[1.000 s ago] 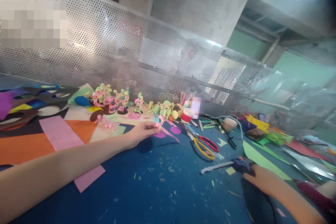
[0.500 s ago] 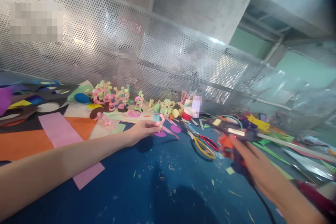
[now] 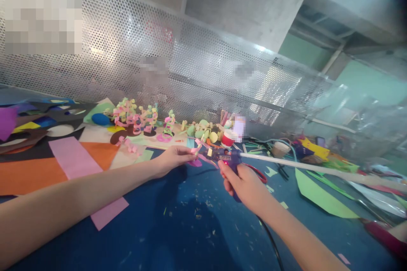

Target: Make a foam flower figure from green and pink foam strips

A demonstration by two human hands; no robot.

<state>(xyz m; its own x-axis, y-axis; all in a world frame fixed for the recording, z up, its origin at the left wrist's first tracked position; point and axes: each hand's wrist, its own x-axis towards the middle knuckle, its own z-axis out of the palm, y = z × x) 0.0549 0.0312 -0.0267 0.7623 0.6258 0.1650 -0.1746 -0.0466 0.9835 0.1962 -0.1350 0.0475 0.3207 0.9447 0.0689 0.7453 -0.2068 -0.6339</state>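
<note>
Between thumb and fingers, my left hand (image 3: 174, 161) pinches a small pink and pale green paper piece (image 3: 197, 147). My right hand (image 3: 246, 182) is wrapped round a dark blue glue gun (image 3: 229, 159), whose nozzle points left, close to the paper piece. Whether the nozzle touches it I cannot tell. A long white glue stick (image 3: 286, 164) runs out of the gun's back, and a black cord (image 3: 270, 237) hangs below. Behind the gun, scissors with a red handle (image 3: 259, 173) are mostly hidden. A purple paper disc (image 3: 194, 163) lies beneath my left fingertips.
Small pink and green paper figures (image 3: 136, 118) stand at the back left. Pink strip (image 3: 73, 161) and orange sheet (image 3: 28, 173) lie on the left. A red and white cup (image 3: 227, 137) stands behind the gun. Green paper (image 3: 321, 197) lies right. A perforated metal screen (image 3: 197, 67) rises behind.
My right hand has carried the glue gun leftward, up to the paper piece, and now covers most of the scissors. My left hand has stayed almost in place, still pinching the piece.
</note>
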